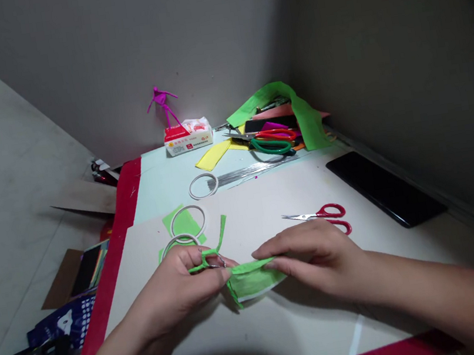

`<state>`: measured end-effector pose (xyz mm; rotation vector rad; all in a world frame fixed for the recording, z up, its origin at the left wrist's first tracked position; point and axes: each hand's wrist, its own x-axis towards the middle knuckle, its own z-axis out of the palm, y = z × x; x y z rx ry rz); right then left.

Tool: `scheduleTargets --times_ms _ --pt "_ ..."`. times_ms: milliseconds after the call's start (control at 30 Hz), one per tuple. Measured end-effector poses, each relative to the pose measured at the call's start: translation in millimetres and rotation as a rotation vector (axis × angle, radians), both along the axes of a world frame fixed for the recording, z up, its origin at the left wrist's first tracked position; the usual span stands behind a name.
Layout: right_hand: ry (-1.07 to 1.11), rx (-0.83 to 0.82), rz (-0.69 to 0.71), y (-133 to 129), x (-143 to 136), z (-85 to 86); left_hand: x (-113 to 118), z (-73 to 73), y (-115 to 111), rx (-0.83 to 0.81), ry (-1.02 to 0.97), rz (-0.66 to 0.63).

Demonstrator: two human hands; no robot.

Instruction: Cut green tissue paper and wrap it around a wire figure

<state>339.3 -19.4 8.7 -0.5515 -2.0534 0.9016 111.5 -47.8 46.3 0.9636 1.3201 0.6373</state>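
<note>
Between my hands is a green paper strip (257,281) with a folded top edge and a pale lower edge. My left hand (190,279) is closed on its left end, together with a green-wrapped wire figure (208,257) whose thin arm sticks up. My right hand (315,255) pinches the strip's upper right edge between thumb and fingers. Red-handled scissors (330,211) lie just behind my right hand, partly hidden by it. Beyond my left hand, white tape rings (186,207) rest on green paper pieces (172,220).
A black phone (385,188) lies at the right. Farther back are a bundle of wires (249,171), another white ring (191,190), yellow paper (213,156), green-handled scissors (271,146), a long green strip (311,122) and a small box (189,138) with a pink figure (160,98) behind.
</note>
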Motion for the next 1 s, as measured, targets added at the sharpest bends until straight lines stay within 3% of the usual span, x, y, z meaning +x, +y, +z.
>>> scheduleTargets --times_ms 400,733,867,1000 --pt "-0.019 -0.41 -0.15 3 -4 9.8 4 -4.3 -3 -0.041 -0.061 0.093" --pt "0.083 -1.003 0.014 8 -7 1.3 5 -6.0 -4 -0.025 -0.06 0.165" --pt "0.048 -1.042 0.101 9 -7 0.6 8 -2.8 -5 -0.046 -0.069 0.185" --pt "0.028 -0.826 0.049 6 -6 7.9 8 -2.1 -4 -0.044 -0.057 0.153"
